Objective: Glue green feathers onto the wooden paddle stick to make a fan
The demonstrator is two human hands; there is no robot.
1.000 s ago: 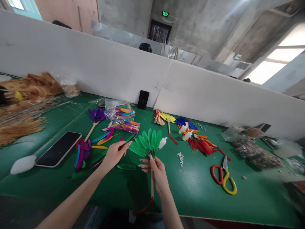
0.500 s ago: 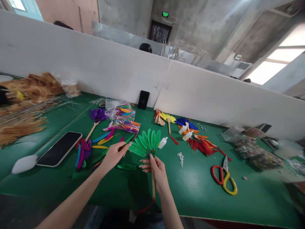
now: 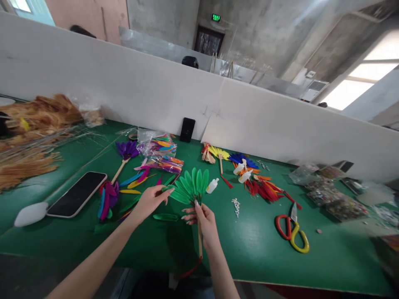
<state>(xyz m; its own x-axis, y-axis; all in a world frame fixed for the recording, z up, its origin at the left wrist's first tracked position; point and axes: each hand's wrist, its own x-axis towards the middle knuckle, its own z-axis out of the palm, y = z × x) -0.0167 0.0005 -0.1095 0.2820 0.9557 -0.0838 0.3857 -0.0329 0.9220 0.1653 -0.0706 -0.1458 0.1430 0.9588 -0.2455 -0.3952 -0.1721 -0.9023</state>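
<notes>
My right hand (image 3: 204, 220) holds the wooden handle of a green feather fan (image 3: 193, 182) upright near the table's front edge, thumb at the base of the feathers. A red tassel (image 3: 190, 272) hangs from the handle's lower end. My left hand (image 3: 154, 199) pinches a feather at the fan's left side, its fingertips at the outer green tips. Below them a loose green feather (image 3: 166, 217) lies on the table. A white glue bottle (image 3: 212, 185) is just right of the fan, and small white beads (image 3: 236, 207) lie farther right.
Scissors (image 3: 293, 232) lie at the right, before bags of beads (image 3: 343, 203). Behind are a yellow fan (image 3: 220, 153), a blue fan (image 3: 241, 159) and a leaning phone (image 3: 187, 129). At the left are a purple fan (image 3: 127, 149), loose feathers (image 3: 109, 199) and a large phone (image 3: 77, 195).
My left hand's fingers have shifted slightly at the fan's left edge. My right hand keeps its hold on the handle; the view has moved very little.
</notes>
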